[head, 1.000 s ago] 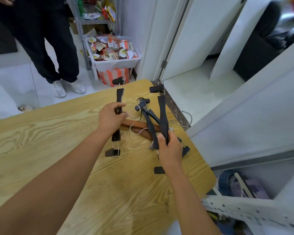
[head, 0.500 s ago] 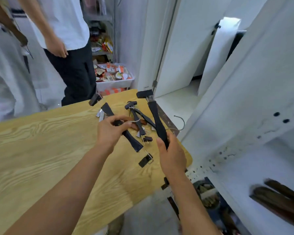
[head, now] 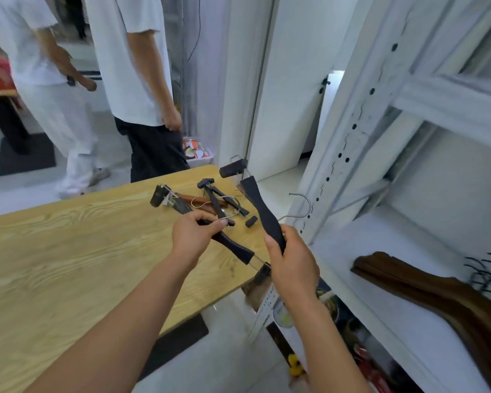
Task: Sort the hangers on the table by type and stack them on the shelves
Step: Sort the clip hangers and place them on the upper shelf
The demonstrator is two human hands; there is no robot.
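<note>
White metal shelving (head: pixel 360 154) fills the right of the scene, with a pile of brown wooden hangers (head: pixel 425 290) already lying on one shelf, and a pale wood-grain table (head: pixel 68 265) spreads to the left. Each hand is closed on a black clip hanger — the left hand (head: pixel 192 236) grips one (head: pixel 233 246) low over the table's near right corner, the right hand (head: pixel 291 266) holds another (head: pixel 260 211) upright just beside the shelf post, its wire hook (head: pixel 302 204) pointing at the post. More black clip hangers (head: pixel 219 198) and one brown wooden hanger (head: pixel 201 202) lie tangled at the far right of the table. Risk, as I judge it: the hook could catch on the perforated post as the hanger goes in, or the dangling clips could snag the tangled pile and drag pieces off the edge — two people stand close beyond the table's far side
</note>
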